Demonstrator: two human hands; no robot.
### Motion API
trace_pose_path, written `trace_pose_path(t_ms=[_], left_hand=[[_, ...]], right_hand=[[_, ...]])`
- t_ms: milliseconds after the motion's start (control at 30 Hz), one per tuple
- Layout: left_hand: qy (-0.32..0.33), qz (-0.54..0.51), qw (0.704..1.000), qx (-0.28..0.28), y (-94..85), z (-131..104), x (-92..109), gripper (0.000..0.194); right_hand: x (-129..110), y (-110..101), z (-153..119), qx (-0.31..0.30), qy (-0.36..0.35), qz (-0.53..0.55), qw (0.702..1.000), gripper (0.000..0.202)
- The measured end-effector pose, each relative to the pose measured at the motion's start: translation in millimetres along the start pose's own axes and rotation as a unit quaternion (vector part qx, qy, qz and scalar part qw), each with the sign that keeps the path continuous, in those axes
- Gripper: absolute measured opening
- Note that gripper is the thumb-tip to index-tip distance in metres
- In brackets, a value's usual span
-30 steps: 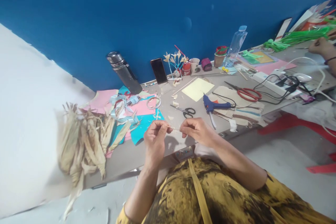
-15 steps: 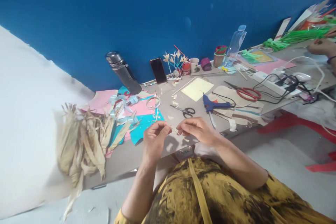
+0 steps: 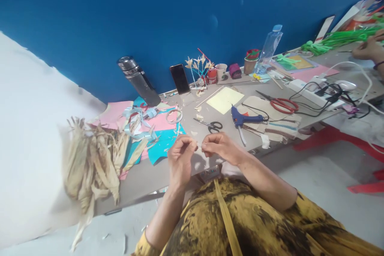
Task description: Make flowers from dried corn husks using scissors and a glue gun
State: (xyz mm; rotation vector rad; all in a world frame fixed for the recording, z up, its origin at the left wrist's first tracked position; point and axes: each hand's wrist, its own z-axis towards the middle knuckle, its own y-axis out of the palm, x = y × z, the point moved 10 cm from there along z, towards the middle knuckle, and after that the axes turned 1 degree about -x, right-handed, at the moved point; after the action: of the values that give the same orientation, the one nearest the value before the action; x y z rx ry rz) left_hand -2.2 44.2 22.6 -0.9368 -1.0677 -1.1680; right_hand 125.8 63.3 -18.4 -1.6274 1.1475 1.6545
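My left hand [image 3: 182, 156] is pinched closed above the table's front edge. Facing it, a small gap away, my right hand [image 3: 221, 147] is pinched closed too. Whatever their fingertips hold is too small to make out; a hint of something pale shows there. Just beyond the hands lie small black-handled scissors [image 3: 211, 125]. A blue hot glue gun [image 3: 246, 117] rests to the right, and blue paper [image 3: 162, 146] with pale scraps on it is to the left. Dried corn husks [image 3: 93, 164] hang over the table's left end.
Along the wall stand a dark flask [image 3: 139, 82], a phone [image 3: 180, 79], pale husk flowers [image 3: 199, 66], a paper cup [image 3: 221, 72] and a plastic bottle [image 3: 270, 50]. Red-handled scissors [image 3: 283, 106] and a power strip [image 3: 315, 92] with cables lie right. Another person's hand [image 3: 367, 50] is at far right.
My hands have moved slightly; a gap now shows between their fingertips, and the pale piece seen between them is harder to see. The view has shifted a little.
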Motion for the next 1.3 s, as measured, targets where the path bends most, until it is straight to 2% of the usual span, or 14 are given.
trace_pose_path(t_ms=[67,167,300,367,467,567,633,700,800,900,1000,1133,1233,1300], left_hand=[[-0.004,-0.033,0.999,0.017,-1.5,-1.4,-2.4,0.015],[-0.009,-0.061,0.998,0.013,0.6,-0.9,-3.2,0.015],[-0.017,-0.071,0.997,0.025,-4.4,4.3,-6.0,0.016],[-0.007,-0.059,0.997,0.050,-12.5,6.4,-6.9,0.016],[-0.007,-0.021,0.997,0.070,-22.3,7.0,-9.0,0.014],[0.032,0.068,0.994,0.077,-29.4,5.1,6.0,0.020],[0.117,0.180,0.976,0.027,-19.2,3.0,29.8,0.030],[0.201,0.292,0.933,-0.060,2.8,-2.0,46.8,0.031],[0.253,0.378,0.875,-0.165,27.6,-7.8,48.7,0.025],[0.266,0.394,0.858,-0.196,36.9,-9.4,44.9,0.022],[0.283,0.405,0.856,-0.154,36.0,-11.2,46.0,0.020],[0.286,0.430,0.854,-0.066,29.0,-13.9,45.8,0.019],[0.256,0.408,0.876,-0.001,16.9,-10.9,42.9,0.018],[0.226,0.380,0.897,0.018,8.7,-6.5,38.4,0.017]], right_hand=[[6.3,2.1,-0.9,-0.001,0.009,0.058,0.998,0.035],[13.5,5.5,-0.5,-0.012,0.014,0.135,0.991,0.036],[13.3,0.4,-0.6,-0.027,0.004,0.151,0.988,0.045],[11.0,-5.1,-2.5,-0.025,-0.002,0.120,0.993,0.048],[3.5,-16.1,-7.0,0.015,-0.022,-0.005,1.000,0.040],[-8.7,-23.8,-12.5,0.067,-0.052,-0.134,0.987,0.031],[-14.5,-23.8,-15.2,0.081,-0.063,-0.195,0.976,0.027],[-19.9,-21.8,-17.0,0.084,-0.075,-0.251,0.961,0.023],[-30.2,-17.9,-19.9,0.086,-0.103,-0.330,0.934,0.020],[-38.3,-13.7,-22.5,0.083,-0.121,-0.375,0.915,0.019],[-43.9,-10.3,-24.8,0.084,-0.130,-0.403,0.902,0.018],[-45.2,-7.8,-23.9,0.094,-0.116,-0.430,0.890,0.018],[-45.9,-5.9,-21.1,0.100,-0.113,-0.431,0.890,0.019],[-47.0,-6.2,-19.8,0.105,-0.118,-0.425,0.891,0.019]])
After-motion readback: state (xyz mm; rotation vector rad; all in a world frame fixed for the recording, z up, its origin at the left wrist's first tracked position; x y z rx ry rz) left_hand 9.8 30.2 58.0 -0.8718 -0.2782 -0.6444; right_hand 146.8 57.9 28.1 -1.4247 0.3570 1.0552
